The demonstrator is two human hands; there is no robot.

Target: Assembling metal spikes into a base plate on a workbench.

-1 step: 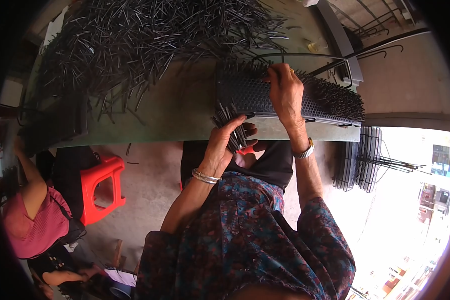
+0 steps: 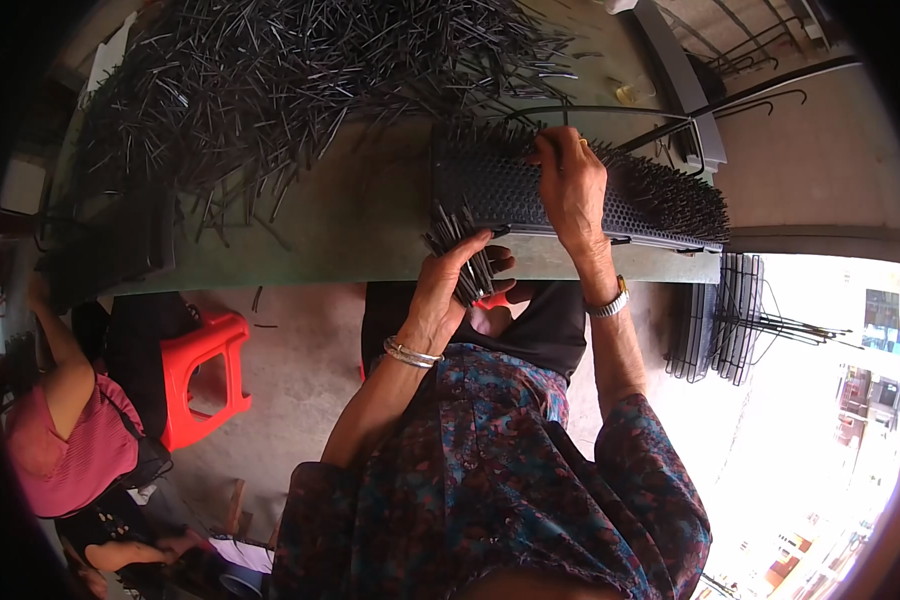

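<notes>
The left hand [image 2: 448, 265] held a bundle of thin black rods [image 2: 478, 268] just in front of the desk [image 2: 360, 215]; its grip was closed around them, with the thumb across the top. The right hand [image 2: 573, 190] was over the middle of a black perforated rack [image 2: 490, 190], which lay along the near edge of the desk. Its grip looked narrow, the fingertips turned down and away from the person, but I could not tell whether a rod was between them.

The step in hand seemed to be the setting of single rods into the small holes. The next move, in my judgement, called for a rod end to be lined up with a free hole and pressed in straight.

The bundle's long axis ran mostly away from the person, with the far ends leaning a little to the left and slightly spread. The rack's long axis went from left to right, its right end coming somewhat nearer. On its right part many rods stood out closely together, while the near left face showed bare holes. A large heap of loose rods [image 2: 260, 80] lay at the far left, pointing in all directions.
</notes>
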